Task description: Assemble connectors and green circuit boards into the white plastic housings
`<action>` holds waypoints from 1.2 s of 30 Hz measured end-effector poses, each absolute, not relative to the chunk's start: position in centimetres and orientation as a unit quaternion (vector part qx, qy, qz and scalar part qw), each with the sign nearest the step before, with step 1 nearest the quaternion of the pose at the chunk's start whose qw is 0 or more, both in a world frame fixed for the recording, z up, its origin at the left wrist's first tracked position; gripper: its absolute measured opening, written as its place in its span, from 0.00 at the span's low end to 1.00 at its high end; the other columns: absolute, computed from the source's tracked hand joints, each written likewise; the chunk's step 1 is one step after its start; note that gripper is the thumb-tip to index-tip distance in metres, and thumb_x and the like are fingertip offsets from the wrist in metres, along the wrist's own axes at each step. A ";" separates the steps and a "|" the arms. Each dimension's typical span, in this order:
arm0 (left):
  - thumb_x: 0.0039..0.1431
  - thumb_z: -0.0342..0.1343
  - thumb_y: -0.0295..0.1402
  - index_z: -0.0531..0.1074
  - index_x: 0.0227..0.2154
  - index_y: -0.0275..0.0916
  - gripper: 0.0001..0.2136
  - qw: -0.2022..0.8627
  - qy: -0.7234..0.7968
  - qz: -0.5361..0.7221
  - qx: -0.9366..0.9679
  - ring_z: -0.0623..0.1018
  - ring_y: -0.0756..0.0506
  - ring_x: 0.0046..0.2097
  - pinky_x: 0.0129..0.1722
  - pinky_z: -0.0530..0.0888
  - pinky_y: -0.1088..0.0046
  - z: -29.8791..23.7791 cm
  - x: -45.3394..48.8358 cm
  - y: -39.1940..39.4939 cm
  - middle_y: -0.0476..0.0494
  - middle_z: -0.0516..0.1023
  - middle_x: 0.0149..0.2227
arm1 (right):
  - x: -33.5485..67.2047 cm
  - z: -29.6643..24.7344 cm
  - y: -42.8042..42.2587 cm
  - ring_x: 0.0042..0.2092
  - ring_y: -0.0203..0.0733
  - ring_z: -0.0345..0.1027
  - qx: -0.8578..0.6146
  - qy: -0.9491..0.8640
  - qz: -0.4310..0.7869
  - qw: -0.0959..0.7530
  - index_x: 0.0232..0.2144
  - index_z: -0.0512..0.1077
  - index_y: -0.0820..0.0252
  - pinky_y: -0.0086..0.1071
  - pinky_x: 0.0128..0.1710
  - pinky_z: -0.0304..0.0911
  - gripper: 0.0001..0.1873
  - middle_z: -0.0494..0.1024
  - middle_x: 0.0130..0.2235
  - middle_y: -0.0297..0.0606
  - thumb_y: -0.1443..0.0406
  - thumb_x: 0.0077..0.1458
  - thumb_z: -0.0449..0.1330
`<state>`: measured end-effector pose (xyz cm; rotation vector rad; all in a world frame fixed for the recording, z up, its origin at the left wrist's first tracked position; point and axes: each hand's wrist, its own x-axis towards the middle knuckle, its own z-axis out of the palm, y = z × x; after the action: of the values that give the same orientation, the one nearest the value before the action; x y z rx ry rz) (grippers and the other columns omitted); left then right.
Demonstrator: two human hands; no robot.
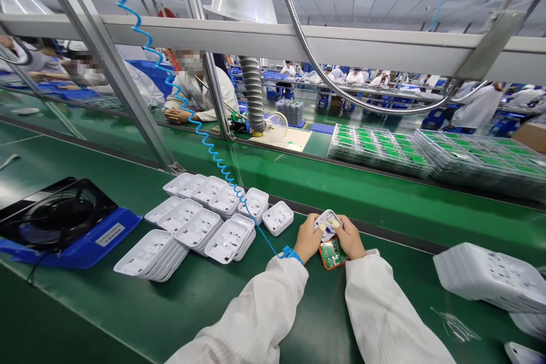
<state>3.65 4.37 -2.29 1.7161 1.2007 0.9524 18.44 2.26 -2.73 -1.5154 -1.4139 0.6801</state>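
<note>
Both my hands meet over the green belt (205, 296) at centre. My left hand (307, 237) and my right hand (350, 237) are closed together on a small white plastic shell (327, 222), holding it just above a green circuit board in an orange frame (333, 253) that lies on the belt under my fingers. A blue wrist strap (291, 252) sits on my left wrist, with a blue coiled cord (200, 131) rising from it up to the left. Both sleeves are white.
Stacks of white plastic shells (200, 227) lie in rows left of my hands. A blue and black fan unit (60, 222) stands at far left. More white shells (490, 276) sit at the right. Trays of green boards (384, 148) lie beyond a frame rail; seated workers in white face the line.
</note>
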 end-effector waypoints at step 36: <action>0.50 0.48 0.26 0.65 0.39 0.39 0.11 0.409 0.465 0.385 0.684 0.72 0.47 0.38 0.38 0.66 0.74 -2.4 3.5 4.5 0.47 0.74 0.36 | 18.2 -2.4 2.2 0.38 0.44 0.67 -0.607 -0.573 0.287 0.469 0.38 0.70 0.62 0.34 0.38 0.61 0.21 0.76 0.37 0.40 0.52 0.51 0.50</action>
<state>3.48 4.47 -2.38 1.7232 1.1714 0.9704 18.23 2.19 -2.41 -1.4886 -1.4057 0.7026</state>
